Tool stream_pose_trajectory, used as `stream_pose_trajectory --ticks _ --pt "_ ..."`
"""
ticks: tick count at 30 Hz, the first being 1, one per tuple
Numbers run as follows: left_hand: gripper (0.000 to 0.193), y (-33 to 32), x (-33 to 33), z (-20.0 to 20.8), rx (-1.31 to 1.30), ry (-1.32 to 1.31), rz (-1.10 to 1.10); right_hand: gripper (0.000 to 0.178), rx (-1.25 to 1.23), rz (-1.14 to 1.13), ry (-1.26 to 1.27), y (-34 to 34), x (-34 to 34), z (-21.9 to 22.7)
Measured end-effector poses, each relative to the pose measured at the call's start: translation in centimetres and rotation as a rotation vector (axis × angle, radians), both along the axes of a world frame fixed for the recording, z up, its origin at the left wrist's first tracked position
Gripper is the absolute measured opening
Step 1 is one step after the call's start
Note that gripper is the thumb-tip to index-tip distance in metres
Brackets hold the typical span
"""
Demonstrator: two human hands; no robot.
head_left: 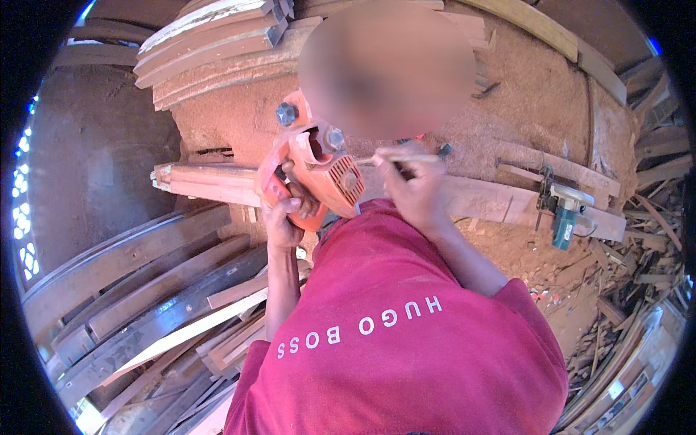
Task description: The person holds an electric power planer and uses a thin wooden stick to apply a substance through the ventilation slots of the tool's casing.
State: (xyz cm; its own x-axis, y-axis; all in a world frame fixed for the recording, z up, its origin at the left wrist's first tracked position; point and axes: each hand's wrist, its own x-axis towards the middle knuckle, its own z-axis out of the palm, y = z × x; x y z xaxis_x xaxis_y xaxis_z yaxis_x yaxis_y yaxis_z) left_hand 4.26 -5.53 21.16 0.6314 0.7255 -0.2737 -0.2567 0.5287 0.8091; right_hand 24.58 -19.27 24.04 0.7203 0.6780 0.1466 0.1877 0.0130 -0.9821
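My left hand [285,222] is closed around the rear handle of an orange electric planer [325,178], held up in front of my red shirt. The planer is tilted, with its slotted motor housing, dark side opening and blue-grey front knob showing. On its right side, my right hand [415,187] pinches a thin pale stick [412,157], apparently wooden. One end of the stick points at the planer near the slotted housing; whether it touches cannot be made out.
A long board [471,197] runs behind my hands. At its right end rests a teal power tool [564,223]. Planks are stacked at far left [217,47] and near left [170,283]. Sawdust [544,94] covers the far surface; scrap wood [652,239] lies at right. A blurred oval hides the top middle.
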Motion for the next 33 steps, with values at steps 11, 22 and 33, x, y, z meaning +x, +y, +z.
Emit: stream_pose_trajectory --ticks 11,22,33 --pt "0.034 -0.5 -0.1 -0.2 -0.047 -0.019 0.051 0.016 0.042 -0.045 0.398 -1.2 1.7 2.0" --pt "0.048 -0.5 -0.1 0.1 -0.056 -0.024 0.051 0.014 0.025 0.063 -0.116 -0.1 1.0 1.0" --pt "0.035 -0.3 -0.5 -0.8 -0.051 -0.053 0.024 0.014 -0.008 0.083 0.051 1.4 -0.4 -0.7"
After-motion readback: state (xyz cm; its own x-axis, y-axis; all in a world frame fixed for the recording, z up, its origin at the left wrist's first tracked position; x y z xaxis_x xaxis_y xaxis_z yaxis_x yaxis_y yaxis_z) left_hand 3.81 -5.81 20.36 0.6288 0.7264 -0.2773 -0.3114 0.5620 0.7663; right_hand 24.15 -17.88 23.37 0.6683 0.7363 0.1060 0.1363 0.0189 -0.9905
